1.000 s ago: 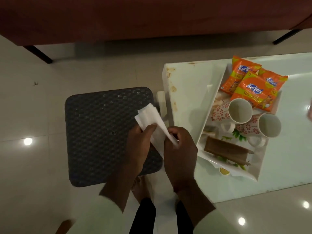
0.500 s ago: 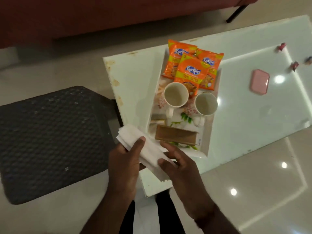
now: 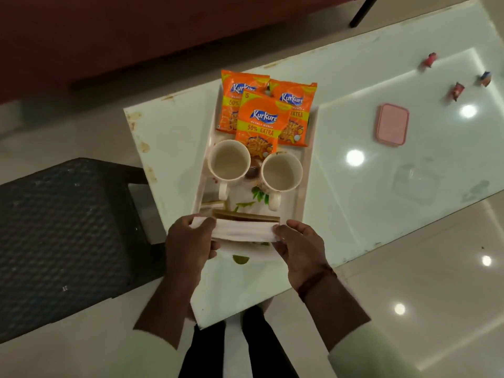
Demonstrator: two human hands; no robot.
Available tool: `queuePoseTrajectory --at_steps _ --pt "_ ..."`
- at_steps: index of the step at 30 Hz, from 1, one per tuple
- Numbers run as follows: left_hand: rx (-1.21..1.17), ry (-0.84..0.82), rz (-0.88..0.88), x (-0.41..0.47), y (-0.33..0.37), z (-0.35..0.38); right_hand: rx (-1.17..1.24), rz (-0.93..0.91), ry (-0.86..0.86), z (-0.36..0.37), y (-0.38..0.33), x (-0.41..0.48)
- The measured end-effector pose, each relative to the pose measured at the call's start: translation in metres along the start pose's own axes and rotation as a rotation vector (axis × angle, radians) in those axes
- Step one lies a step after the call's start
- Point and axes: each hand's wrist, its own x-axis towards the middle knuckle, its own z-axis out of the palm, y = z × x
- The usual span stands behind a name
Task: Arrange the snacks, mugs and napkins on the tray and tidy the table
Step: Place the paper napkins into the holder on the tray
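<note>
Currently, one white glass table (image 3: 381, 186) fills the right and centre, with one dark woven stool (image 3: 62, 236) just left of its near-left corner. One white tray (image 3: 306, 186) sits on the left part of the table, long axis running far to near.

Count on the tray: three orange Kurkure packets (image 3: 260, 124) at the far end, overlapping, the middle one lying on top of the other two. Two mugs (image 3: 229, 162) side by side just near of the packets, both mouth-up, handles pointing toward you. One brown flat piece (image 3: 245, 215) lies across the tray near the mugs; can't tell what it is.

You hold one folded white napkin (image 3: 242, 230) stretched crosswise over the near end of the tray, just above the brown piece. Your left hand (image 3: 188, 241) pinches its left end, thumb on top, fingers curled under. Your right hand (image 3: 300, 246) pinches the right end, thumb and fingertips closed on the edge. Can't tell if the napkin touches the tray.

Off the tray, right side of the table: one pink lidded box (image 3: 392, 128), then three small wrapped sweets (image 3: 456, 90) at the far right, well apart from the tray.
</note>
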Motion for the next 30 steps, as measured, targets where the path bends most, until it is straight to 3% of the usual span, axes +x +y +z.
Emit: queuePoseTrajectory --at_steps 6,14,19,25,30 --pt "0.06 0.012 -0.012 0.031 -0.002 0.012 -0.031 0.005 0.095 0.001 0.009 0.029" --pt "0.02 0.046 -0.01 0.041 -0.014 0.005 -0.188 -0.124 0.198 -0.003 0.014 0.038" --pt "0.227 0.093 0.134 0.022 -0.018 -0.014 -0.523 -0.368 0.276 -0.012 0.017 0.016" --pt "0.327 0.108 0.481 -0.036 -0.011 -0.027 -0.862 -0.882 0.152 -0.021 0.019 -0.039" --pt "0.441 0.111 0.658 -0.063 0.002 -0.018 -1.105 -1.133 0.082 -0.022 0.008 -0.059"
